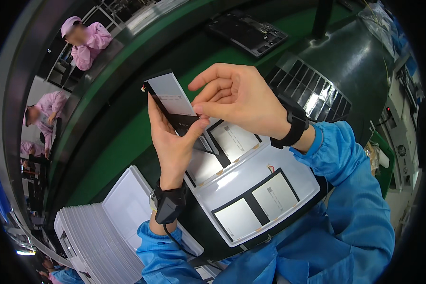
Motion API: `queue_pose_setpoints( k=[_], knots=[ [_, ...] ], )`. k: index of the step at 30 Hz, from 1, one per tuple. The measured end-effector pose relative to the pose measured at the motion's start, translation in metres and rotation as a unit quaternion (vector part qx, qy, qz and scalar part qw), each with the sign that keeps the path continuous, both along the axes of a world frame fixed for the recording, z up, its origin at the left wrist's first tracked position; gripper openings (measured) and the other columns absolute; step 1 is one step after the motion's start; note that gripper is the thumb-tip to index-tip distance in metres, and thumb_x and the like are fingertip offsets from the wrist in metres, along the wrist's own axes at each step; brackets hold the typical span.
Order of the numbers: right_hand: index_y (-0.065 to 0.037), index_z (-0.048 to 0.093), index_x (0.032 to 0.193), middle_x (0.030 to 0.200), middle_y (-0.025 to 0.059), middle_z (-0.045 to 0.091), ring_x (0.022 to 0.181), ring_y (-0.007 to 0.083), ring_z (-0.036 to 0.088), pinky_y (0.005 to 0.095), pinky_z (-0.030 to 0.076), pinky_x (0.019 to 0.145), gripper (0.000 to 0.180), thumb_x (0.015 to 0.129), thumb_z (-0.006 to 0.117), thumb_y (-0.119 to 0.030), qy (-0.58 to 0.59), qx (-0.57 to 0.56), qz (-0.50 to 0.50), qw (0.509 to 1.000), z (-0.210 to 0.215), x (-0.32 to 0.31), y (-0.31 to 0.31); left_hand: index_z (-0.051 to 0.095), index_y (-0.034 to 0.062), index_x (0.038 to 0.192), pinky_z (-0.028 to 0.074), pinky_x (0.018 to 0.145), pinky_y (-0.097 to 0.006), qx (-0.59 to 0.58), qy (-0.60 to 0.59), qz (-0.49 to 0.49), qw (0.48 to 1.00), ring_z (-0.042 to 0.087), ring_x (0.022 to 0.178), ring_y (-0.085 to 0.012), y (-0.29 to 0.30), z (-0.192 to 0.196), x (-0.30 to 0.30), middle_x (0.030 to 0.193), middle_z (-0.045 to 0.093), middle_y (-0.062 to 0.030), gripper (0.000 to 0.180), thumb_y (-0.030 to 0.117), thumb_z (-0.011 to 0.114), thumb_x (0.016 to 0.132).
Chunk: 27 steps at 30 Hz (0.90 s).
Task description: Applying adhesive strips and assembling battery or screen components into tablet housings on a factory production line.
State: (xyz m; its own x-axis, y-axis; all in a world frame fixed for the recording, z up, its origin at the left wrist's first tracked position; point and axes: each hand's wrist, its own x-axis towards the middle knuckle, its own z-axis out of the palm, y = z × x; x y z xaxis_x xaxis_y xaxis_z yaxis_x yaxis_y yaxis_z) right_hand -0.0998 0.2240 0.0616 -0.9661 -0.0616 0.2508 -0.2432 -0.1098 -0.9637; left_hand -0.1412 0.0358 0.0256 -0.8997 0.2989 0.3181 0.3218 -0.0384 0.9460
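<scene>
My left hand (171, 149) grips a flat battery pack (164, 97) with silver-grey and black faces, held tilted above the table. A small connector with red wire sticks out at its upper left end. My right hand (246, 97) is at the pack's right edge, thumb and curled fingers drawn together there; whatever they pinch is too small to tell. Below both hands, a white plastic tray (312, 182) carries more battery packs. One pack (274, 196) lies on the near side, its coloured wires upward; another (234, 142) sits on the far side, partly behind my hands.
A stack of white trays (92, 232) stands at the lower left, beside a tilted white tray (128, 203). A dark device housing (246, 33) lies on the green surface beyond. Right of it is a gridded panel (317, 87). People in pink (92, 45) sit at far left.
</scene>
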Motion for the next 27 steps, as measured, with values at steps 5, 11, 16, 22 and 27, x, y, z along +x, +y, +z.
queue_pose_setpoints(
  k=[5,11,16,22,27],
  knots=[
    [0.008,0.061,0.118,0.093,0.0117,0.074,0.085,0.0123,0.072,0.0252,0.060,0.081,0.033,0.087,0.073,0.001,0.004,-0.004,-0.003,1.000,-0.003,-0.001,-0.006,0.013,-0.0013,0.162,0.037,0.117,-0.038,-0.033,0.025,-0.012,0.999,0.047,0.138,-0.0270,-0.004,-0.005,-0.004,0.155,0.041,-0.0166,0.114,0.008,0.087,0.076],
    [0.007,0.063,0.116,0.094,0.0085,0.074,0.085,0.0105,0.071,0.0239,0.058,0.080,0.031,0.086,0.069,0.000,0.033,0.048,-0.090,0.994,-0.016,-0.018,0.008,0.017,-0.0014,0.160,0.037,0.118,-0.039,0.063,-0.042,-0.036,0.997,0.045,0.142,-0.0288,-0.005,0.001,-0.007,0.153,0.044,-0.0199,0.103,0.006,0.082,0.080],
    [0.007,0.060,0.123,0.097,0.0130,0.075,0.091,0.0159,0.073,0.0291,0.060,0.084,0.036,0.089,0.071,0.000,0.079,0.054,-0.024,0.995,0.001,0.004,-0.012,0.018,-0.0009,0.160,0.038,0.118,-0.041,0.038,0.015,-0.014,0.999,0.048,0.140,-0.0299,-0.007,-0.007,-0.008,0.150,0.047,-0.0201,0.102,0.006,0.082,0.081],
    [0.007,0.060,0.124,0.098,0.0147,0.075,0.091,0.0180,0.074,0.0292,0.060,0.083,0.040,0.086,0.072,0.001,0.071,0.060,-0.021,0.995,0.008,0.009,-0.010,0.017,0.0006,0.160,0.037,0.119,-0.040,0.033,0.014,-0.007,0.999,0.049,0.139,-0.0297,-0.005,-0.003,-0.003,0.149,0.048,-0.0190,0.107,0.004,0.084,0.077],
    [0.008,0.067,0.107,0.082,0.0122,0.076,0.078,0.0162,0.076,0.0269,0.062,0.074,0.030,0.079,0.072,0.000,0.083,0.045,-0.070,0.993,0.003,0.005,-0.008,0.017,0.0010,0.160,0.037,0.119,-0.039,0.023,0.032,-0.009,0.999,0.049,0.138,-0.0290,0.000,-0.004,-0.001,0.148,0.048,-0.0184,0.108,0.003,0.084,0.076]
  ],
)
